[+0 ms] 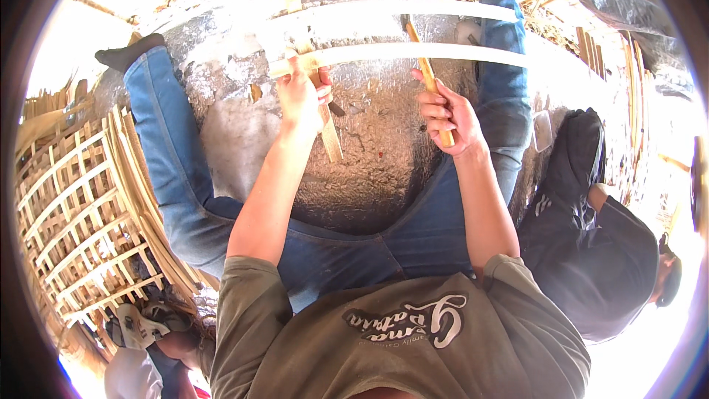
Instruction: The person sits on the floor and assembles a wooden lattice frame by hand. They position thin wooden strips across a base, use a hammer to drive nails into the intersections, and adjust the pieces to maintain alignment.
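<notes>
Pale strip, end in LH, tool in RH, open floor btwn

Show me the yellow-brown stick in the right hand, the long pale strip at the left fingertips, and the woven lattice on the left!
Yellow-brown stick (427,72): head view, its upper part.
Long pale strip (369,52): head view, its flat middle stretch.
Woven lattice (92,210): head view, its crossed slats.

Ground cover: wrinkled, shiny silver-grey sheet, soiled brown centrally. Directly on it: small flat brown flake, tiny red speck, outstretched blue-denim legs.
</notes>
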{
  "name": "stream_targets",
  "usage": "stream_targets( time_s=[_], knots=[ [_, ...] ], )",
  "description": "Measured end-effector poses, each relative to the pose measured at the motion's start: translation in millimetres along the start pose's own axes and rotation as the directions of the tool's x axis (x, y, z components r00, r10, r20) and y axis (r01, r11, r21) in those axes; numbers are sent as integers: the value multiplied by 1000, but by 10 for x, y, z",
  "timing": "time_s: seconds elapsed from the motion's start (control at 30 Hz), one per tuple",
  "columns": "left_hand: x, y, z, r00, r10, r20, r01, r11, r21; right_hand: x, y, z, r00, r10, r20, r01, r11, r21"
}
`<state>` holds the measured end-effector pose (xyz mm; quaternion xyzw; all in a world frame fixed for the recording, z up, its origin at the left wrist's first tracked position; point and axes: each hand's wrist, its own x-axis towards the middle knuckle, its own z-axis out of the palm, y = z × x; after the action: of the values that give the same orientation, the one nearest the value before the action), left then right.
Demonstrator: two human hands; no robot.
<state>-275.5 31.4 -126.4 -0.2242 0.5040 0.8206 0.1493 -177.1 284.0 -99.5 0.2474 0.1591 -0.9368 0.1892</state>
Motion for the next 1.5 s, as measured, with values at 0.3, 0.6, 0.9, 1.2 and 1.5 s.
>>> stream_targets(
  time_s=[0.3,0.6,0.9,1.2,1.5],
  knots=[
    [-31,16,23,1000,30,1,-30,998,-53,11,8,11,999,-2,-43,-2,997,-74],
    [-49,32,75,1000,-4,3,5,999,-50,37,3,-84,997,-8,-80,2,998,-64],
    [-51,26,49,1000,12,16,-12,1000,-12,44,3,-40,991,-26,-130,12,994,-110],
    [-60,56,33,1000,-12,27,11,1000,11,-19,44,18,998,2,-69,-14,984,-179],
    [-114,250,78,990,75,120,-74,997,-15,78,9,-65,995,-14,-101,-3,987,-162]
  ],
)
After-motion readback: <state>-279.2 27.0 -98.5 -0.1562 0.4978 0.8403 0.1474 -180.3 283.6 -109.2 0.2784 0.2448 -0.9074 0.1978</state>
